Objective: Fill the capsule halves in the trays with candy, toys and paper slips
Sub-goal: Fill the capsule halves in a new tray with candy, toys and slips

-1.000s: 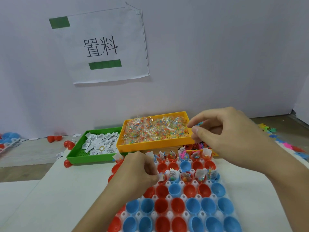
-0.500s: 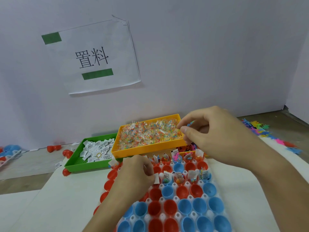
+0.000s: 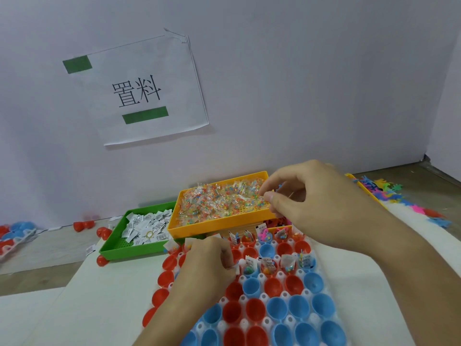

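The red and blue capsule halves (image 3: pixel 275 307) sit in a white tray (image 3: pixel 264 320) directly under both hands. The left hand (image 3: pixel 208 264) curls down over them, pinching a white paper slip (image 3: pixel 236 269). The right hand (image 3: pixel 321 203) hovers beyond it, fingers curled at the near corner of the orange candy tray (image 3: pixel 224 224); what it holds I cannot tell. Left of that is a green tray of slips (image 3: pixel 119 247).

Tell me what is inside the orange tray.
The orange tray holds a heap of small clear candy packets with coloured beads. The right hand covers its right corner, so what lies there is hidden.
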A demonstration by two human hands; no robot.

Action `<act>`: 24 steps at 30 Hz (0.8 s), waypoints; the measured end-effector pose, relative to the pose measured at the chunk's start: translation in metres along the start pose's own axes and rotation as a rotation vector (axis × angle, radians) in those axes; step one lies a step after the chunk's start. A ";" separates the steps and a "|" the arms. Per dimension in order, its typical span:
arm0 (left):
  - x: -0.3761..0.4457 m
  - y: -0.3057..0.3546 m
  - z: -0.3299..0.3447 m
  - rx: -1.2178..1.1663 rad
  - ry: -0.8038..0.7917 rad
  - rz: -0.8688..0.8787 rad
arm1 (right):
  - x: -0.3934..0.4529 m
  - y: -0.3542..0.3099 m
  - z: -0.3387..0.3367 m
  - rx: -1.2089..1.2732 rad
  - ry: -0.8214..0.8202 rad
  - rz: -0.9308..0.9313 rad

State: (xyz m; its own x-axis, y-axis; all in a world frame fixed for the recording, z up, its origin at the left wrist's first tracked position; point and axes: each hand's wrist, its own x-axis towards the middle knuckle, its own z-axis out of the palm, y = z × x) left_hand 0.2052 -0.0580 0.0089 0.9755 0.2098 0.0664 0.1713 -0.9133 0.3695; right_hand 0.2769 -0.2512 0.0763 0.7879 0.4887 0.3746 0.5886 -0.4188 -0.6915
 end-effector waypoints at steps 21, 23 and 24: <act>0.004 -0.009 -0.005 -0.018 -0.001 -0.003 | 0.003 0.017 -0.020 -0.009 -0.009 0.036; 0.001 -0.013 -0.006 -0.038 0.006 -0.011 | 0.002 0.023 -0.028 0.014 0.013 0.054; -0.001 -0.017 -0.009 -0.060 0.010 -0.022 | 0.002 0.028 -0.033 0.028 0.039 0.070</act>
State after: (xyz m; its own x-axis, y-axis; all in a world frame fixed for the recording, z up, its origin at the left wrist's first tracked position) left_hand 0.2005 -0.0395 0.0105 0.9701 0.2334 0.0664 0.1839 -0.8857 0.4262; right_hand 0.3005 -0.2875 0.0782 0.8339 0.4282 0.3482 0.5268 -0.4294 -0.7336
